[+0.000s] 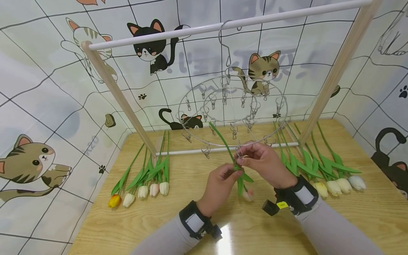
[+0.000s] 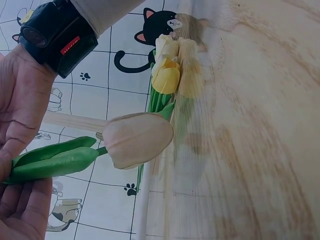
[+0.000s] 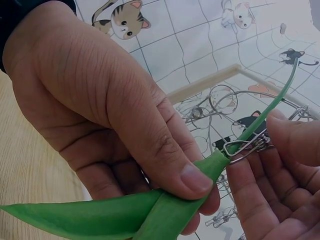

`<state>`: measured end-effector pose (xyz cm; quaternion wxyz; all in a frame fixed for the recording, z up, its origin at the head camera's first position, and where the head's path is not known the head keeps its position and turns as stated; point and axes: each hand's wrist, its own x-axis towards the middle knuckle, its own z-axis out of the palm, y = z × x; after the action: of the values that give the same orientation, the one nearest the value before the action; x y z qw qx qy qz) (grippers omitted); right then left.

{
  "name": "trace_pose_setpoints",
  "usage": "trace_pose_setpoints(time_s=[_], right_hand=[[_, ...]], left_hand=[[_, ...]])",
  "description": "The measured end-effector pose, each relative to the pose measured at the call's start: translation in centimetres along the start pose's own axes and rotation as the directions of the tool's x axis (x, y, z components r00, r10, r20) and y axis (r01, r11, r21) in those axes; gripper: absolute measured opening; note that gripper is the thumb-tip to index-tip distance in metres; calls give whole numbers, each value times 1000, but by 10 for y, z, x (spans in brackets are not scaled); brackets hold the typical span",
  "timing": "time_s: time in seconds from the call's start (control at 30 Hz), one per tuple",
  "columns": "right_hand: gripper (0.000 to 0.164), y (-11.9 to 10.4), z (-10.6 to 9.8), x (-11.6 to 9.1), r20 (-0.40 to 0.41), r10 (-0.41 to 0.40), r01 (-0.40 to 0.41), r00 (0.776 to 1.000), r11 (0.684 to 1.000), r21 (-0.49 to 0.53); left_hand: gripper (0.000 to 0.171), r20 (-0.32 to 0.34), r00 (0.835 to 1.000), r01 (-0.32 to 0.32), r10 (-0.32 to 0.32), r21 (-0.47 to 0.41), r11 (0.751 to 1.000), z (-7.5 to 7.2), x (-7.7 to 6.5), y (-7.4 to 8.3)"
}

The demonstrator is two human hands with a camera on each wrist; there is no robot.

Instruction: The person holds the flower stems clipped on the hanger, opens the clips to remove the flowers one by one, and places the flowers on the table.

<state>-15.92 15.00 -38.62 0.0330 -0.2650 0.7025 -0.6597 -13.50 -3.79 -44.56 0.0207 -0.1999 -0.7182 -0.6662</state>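
Note:
A pale pink artificial tulip (image 1: pixel 248 194) hangs bloom down below my hands, its stem slanting up to the left. My left hand (image 1: pixel 218 187) pinches the stem and leaf base (image 3: pixel 175 215) between thumb and fingers. Beside it, my right hand (image 1: pixel 266 164) holds a wire clip (image 3: pixel 245 146) by its handle end. In the right wrist view, the clip's wire ends lie at the stem just above the leaves. The left wrist view shows the tulip's bloom (image 2: pixel 137 140) close up. The clip belongs to a round metal hanger (image 1: pixel 234 113) bearing many small clips.
The hanger's hook hangs on a white rail (image 1: pixel 191 31) of a wooden frame (image 1: pixel 118 95). On the wooden table (image 1: pixel 134 230), several tulips (image 1: pixel 143 191) lie left and more tulips (image 1: pixel 333 187) lie right. A cat-patterned sheet (image 1: pixel 105 21) surrounds the table.

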Motion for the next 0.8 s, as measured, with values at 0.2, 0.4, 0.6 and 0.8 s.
trace_pose_setpoints(time_s=[0.2, 0.4, 0.6, 0.8], right_hand=[[13, -1, 0, 0, -5, -23, 22, 1000, 1000, -18], [12, -2, 0, -1, -13, -49, 48, 999, 999, -23], [11, -3, -2, -1, -12, -71, 70, 997, 996, -46], [11, -3, -4, 0, -33, -84, 81, 996, 994, -71]], left_hand=[[15, 2, 1000, -7, 7, 11, 1000, -1, 0, -1], [14, 3, 1000, -12, 12, 11, 1000, -1, 0, -1], [15, 8, 1000, -3, 3, 11, 1000, -1, 0, 0], [16, 7, 1000, 3, -3, 7, 1000, -1, 0, -2]])
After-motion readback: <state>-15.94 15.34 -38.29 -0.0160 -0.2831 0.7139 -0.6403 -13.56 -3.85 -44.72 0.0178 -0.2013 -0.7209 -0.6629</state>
